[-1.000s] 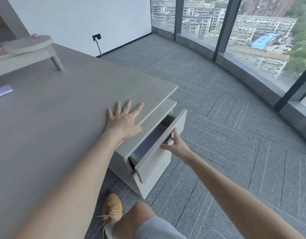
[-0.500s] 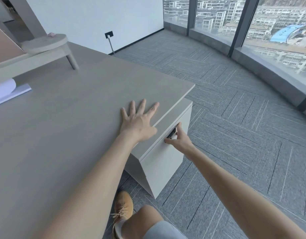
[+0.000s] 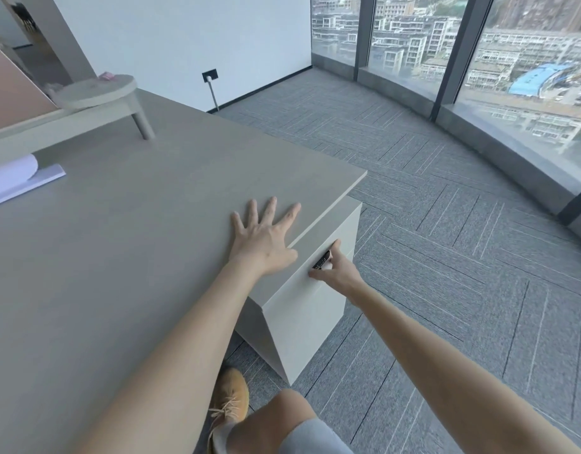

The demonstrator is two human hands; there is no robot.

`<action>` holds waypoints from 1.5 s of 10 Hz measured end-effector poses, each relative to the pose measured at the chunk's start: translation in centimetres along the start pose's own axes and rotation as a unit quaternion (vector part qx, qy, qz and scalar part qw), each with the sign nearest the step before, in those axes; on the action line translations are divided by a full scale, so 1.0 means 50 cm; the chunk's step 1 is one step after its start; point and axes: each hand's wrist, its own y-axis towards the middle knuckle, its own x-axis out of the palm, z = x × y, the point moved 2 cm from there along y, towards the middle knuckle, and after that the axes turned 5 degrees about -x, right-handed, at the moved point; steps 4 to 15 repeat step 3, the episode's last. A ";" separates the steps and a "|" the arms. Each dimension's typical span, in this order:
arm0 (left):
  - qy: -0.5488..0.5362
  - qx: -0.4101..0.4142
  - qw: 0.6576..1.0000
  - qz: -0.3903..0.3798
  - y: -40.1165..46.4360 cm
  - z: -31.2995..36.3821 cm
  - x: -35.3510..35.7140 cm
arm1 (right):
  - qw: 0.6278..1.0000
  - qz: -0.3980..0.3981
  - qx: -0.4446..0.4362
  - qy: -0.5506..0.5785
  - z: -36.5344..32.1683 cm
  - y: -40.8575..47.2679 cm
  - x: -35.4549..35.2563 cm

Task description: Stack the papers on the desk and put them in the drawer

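A pale drawer cabinet [image 3: 302,319] stands under the right end of the grey desk [image 3: 118,244], its top drawer pushed in flush. My right hand [image 3: 338,273] rests against the drawer front, fingers at the dark handle [image 3: 321,260]. My left hand [image 3: 266,237] lies flat on the desk edge, fingers spread, holding nothing. White papers [image 3: 17,178], one partly curled, lie at the desk's far left. No papers show at the drawer.
A low round-topped shelf [image 3: 99,93] on a leg stands at the back of the desk. Grey carpet [image 3: 446,257] spreads to the right up to floor-height windows [image 3: 511,60]. My tan shoe [image 3: 230,401] and knee are below the desk edge.
The drawer, open a second ago with something lying inside, has been pushed shut by my right hand. The left hand has stayed flat on the desk.
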 end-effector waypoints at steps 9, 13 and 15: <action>-0.248 -0.041 0.968 -0.014 -0.054 -0.013 -0.038 | 0.997 0.066 -0.031 -0.023 -0.059 -0.040 -0.069; -0.248 -0.041 0.968 -0.014 -0.054 -0.013 -0.038 | 0.997 0.066 -0.031 -0.023 -0.059 -0.040 -0.069; -0.248 -0.041 0.968 -0.014 -0.054 -0.013 -0.038 | 0.997 0.066 -0.031 -0.023 -0.059 -0.040 -0.069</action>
